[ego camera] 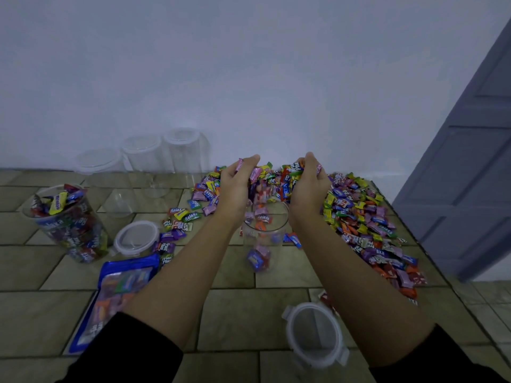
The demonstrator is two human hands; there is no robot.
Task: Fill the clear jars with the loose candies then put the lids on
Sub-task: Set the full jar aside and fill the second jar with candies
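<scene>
Dim, bluish light is falling evenly; tumbling candies (261,196) are blurring, and the frame's edges are bending outward.

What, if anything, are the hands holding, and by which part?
The left hand and right hand together cup a heap of small colourful wrapped candies, fingers curled round its sides, above the clear plastic jar.

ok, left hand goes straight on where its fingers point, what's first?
Likely the white wall: the left hand, cupping candies over the open jar, points forward. It looks raised above the candy pile at the wall's foot, but depth is unclear.
</scene>
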